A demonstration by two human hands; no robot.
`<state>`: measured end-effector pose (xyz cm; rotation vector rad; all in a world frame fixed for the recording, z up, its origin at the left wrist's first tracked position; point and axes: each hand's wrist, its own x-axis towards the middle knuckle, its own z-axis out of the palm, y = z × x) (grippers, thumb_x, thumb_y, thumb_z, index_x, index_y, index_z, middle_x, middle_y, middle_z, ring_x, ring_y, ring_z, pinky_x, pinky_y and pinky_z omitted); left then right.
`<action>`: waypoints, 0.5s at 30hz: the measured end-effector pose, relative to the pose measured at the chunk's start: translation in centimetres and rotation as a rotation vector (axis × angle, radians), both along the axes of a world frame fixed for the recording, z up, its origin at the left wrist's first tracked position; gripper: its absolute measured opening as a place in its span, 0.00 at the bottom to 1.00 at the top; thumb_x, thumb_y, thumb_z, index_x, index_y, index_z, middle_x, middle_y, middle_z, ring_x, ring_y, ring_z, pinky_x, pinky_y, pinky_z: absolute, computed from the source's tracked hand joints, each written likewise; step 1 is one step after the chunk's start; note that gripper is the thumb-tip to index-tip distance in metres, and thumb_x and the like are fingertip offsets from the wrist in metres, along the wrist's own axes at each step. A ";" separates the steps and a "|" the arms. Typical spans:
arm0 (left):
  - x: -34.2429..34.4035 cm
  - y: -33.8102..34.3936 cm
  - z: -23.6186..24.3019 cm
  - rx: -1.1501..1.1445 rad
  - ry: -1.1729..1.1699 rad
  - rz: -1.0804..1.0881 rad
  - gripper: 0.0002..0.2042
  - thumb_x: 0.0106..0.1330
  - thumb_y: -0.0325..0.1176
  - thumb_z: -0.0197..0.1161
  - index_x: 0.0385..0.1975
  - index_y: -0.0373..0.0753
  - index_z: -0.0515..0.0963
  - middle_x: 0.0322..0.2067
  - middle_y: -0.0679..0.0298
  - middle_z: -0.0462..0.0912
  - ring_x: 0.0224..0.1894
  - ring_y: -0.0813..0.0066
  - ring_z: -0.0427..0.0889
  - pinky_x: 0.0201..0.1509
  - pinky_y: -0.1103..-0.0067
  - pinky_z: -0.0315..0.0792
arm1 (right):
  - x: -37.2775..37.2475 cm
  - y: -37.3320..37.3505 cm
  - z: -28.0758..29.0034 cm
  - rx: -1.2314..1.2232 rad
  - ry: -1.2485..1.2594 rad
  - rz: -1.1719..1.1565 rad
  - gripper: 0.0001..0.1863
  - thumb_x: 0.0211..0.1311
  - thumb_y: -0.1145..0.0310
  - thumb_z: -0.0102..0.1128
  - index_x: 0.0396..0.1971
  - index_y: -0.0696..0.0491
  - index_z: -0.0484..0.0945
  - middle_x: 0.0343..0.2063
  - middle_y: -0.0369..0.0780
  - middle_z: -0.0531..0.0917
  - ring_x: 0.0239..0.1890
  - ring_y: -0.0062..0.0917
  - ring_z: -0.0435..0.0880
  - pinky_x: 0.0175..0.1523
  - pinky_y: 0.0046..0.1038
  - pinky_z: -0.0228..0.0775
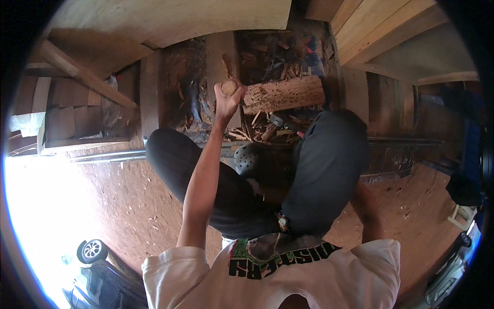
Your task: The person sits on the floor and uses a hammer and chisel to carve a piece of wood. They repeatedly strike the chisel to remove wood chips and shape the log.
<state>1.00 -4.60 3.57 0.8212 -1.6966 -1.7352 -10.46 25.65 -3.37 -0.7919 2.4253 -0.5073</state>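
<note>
I am squatting over a short, rough log (285,93) that lies on its side among wood chips. My left hand (226,100) reaches forward and is closed around the log's left end, where a thin splinter of wood sticks up above the fingers. My right forearm (366,206) runs down behind my right knee (329,154), which hides my right hand. A small grey object (276,120) lies just below the log; what it is stays unclear.
Wood chips and splinters (257,131) litter the ground around the log. A dark perforated clog (247,159) is on my foot. Planks (381,31) are stacked at upper right and timber (77,72) at upper left. A metal rail (108,156) crosses the red dirt floor.
</note>
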 end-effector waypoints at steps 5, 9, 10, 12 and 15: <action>-0.3 0.7 0.4 -0.144 -0.048 -0.124 0.08 0.54 0.27 0.64 0.17 0.35 0.72 0.15 0.70 0.72 0.18 0.83 0.69 0.23 0.81 0.63 | -0.1 0.2 -0.5 -0.002 -0.013 -0.006 0.18 0.63 0.56 0.57 0.35 0.59 0.75 0.32 0.42 0.78 0.38 0.30 0.78 0.42 0.35 0.68; 0.0 1.3 0.9 -0.029 -0.033 -0.028 0.08 0.54 0.26 0.63 0.17 0.35 0.72 0.14 0.70 0.72 0.18 0.83 0.69 0.23 0.81 0.63 | -0.5 0.2 -0.3 -0.011 -0.017 -0.002 0.18 0.64 0.56 0.56 0.35 0.59 0.75 0.32 0.41 0.78 0.38 0.29 0.78 0.42 0.35 0.68; 0.1 1.2 1.0 -0.034 -0.029 -0.046 0.08 0.54 0.25 0.63 0.17 0.35 0.72 0.14 0.70 0.72 0.19 0.83 0.69 0.23 0.81 0.63 | -0.6 0.2 -0.3 -0.015 -0.020 0.001 0.18 0.64 0.56 0.56 0.35 0.59 0.75 0.32 0.41 0.78 0.38 0.29 0.78 0.42 0.35 0.68; 0.5 0.9 1.0 -0.031 -0.032 -0.070 0.08 0.55 0.25 0.63 0.17 0.35 0.71 0.14 0.69 0.72 0.19 0.83 0.70 0.23 0.81 0.64 | -0.9 0.2 -0.2 -0.017 -0.022 0.015 0.18 0.64 0.55 0.56 0.35 0.59 0.75 0.32 0.41 0.78 0.38 0.29 0.78 0.42 0.35 0.68; 1.2 0.6 0.7 -0.123 -0.026 -0.067 0.08 0.55 0.24 0.62 0.17 0.35 0.70 0.15 0.68 0.72 0.19 0.82 0.70 0.24 0.81 0.64 | -1.5 0.6 -0.3 -0.018 -0.022 0.027 0.18 0.65 0.55 0.56 0.36 0.58 0.74 0.32 0.40 0.77 0.38 0.29 0.78 0.42 0.35 0.68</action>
